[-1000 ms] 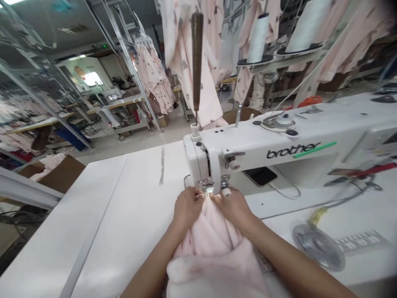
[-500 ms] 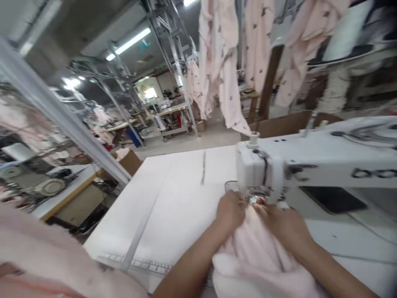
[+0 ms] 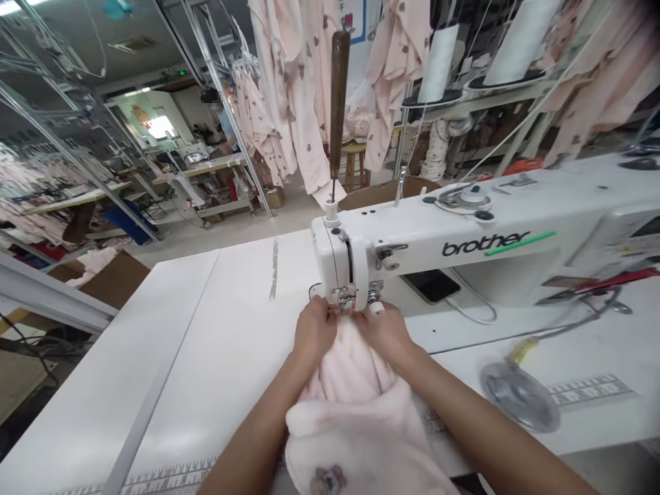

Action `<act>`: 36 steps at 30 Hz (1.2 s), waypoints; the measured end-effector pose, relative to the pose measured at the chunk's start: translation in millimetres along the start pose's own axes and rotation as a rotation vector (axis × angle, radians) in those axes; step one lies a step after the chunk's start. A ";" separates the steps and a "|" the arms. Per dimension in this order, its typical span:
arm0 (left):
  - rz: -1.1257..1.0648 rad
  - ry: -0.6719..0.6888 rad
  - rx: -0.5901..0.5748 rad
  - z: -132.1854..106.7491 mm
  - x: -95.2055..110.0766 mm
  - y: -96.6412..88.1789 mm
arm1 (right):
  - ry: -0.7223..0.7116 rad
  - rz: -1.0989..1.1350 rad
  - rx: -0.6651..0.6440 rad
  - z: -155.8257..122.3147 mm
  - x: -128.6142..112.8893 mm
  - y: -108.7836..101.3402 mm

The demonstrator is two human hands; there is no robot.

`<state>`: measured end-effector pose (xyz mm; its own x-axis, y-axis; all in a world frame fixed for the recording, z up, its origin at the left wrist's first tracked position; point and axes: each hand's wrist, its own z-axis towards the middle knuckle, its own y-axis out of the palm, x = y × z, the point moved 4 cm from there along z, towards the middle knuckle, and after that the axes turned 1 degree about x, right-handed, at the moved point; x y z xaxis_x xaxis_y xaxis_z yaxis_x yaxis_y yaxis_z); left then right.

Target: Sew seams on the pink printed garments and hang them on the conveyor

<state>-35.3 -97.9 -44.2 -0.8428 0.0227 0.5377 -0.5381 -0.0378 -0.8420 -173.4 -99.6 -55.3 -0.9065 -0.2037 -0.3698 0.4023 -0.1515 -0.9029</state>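
A white sewing machine [image 3: 464, 240] lettered "brother" stands on the white table. Below its needle area lies pale pink fabric [image 3: 355, 412], bunched and running down toward me, with a dark printed motif near its lower end. My left hand [image 3: 314, 330] is closed on the fabric's edge just left of the presser foot. On the other side, my right hand [image 3: 384, 333] pinches the fabric close to the foot. The fingertips of both hands are partly hidden by the machine head and the cloth.
A dark phone [image 3: 432, 283] with a white cable lies under the machine arm. A clear round dish [image 3: 520, 395] sits on the right of the table [image 3: 232, 344]. A wooden-handled tool [image 3: 338, 103] stands upright on the machine head. Pink garments [image 3: 293, 89] and thread cones [image 3: 439, 65] are behind.
My view has swung right, so the machine appears further left and more of its arm shows. Both hands stay on the fabric at the presser foot.
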 end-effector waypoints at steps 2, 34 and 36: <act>0.009 -0.006 0.007 0.2 0.9 -1.0 | 0.007 -0.001 0.014 1.0 1.2 2.2; -0.097 0.032 0.016 3.6 -8.0 -0.7 | -0.021 0.533 -0.066 -1.2 17.2 -11.1; -0.104 0.025 0.007 2.6 -6.6 -3.0 | -0.019 0.544 -0.069 -0.9 18.0 -10.7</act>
<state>-28.2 -100.6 -45.1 -0.7825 0.0514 0.6205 -0.6225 -0.0407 -0.7816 -194.1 -100.8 -52.5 -0.5671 -0.2524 -0.7841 0.8028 0.0438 -0.5947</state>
